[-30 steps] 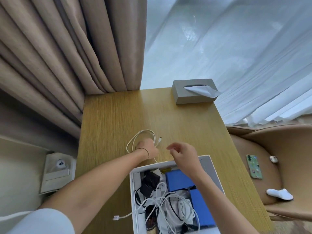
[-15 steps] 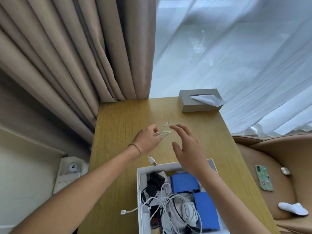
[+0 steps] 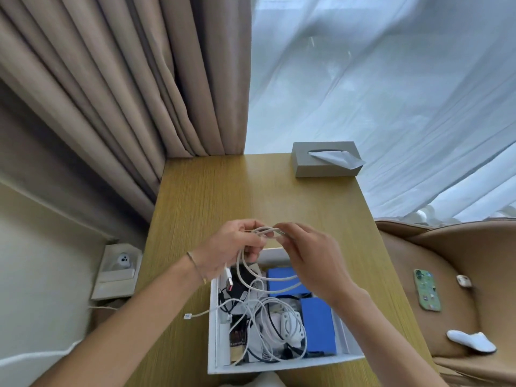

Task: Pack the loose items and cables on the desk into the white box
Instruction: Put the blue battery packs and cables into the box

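Both hands, left hand (image 3: pixel 231 247) and right hand (image 3: pixel 310 255), pinch white USB cable (image 3: pixel 251 272); coil loops tight, then drop into white box (image 3: pixel 216 325).

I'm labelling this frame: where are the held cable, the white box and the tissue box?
held cable (image 3: pixel 252 270): head view, on its hanging loop.
white box (image 3: pixel 215 331): head view, on its left wall.
tissue box (image 3: pixel 321 169): head view, on its near side.
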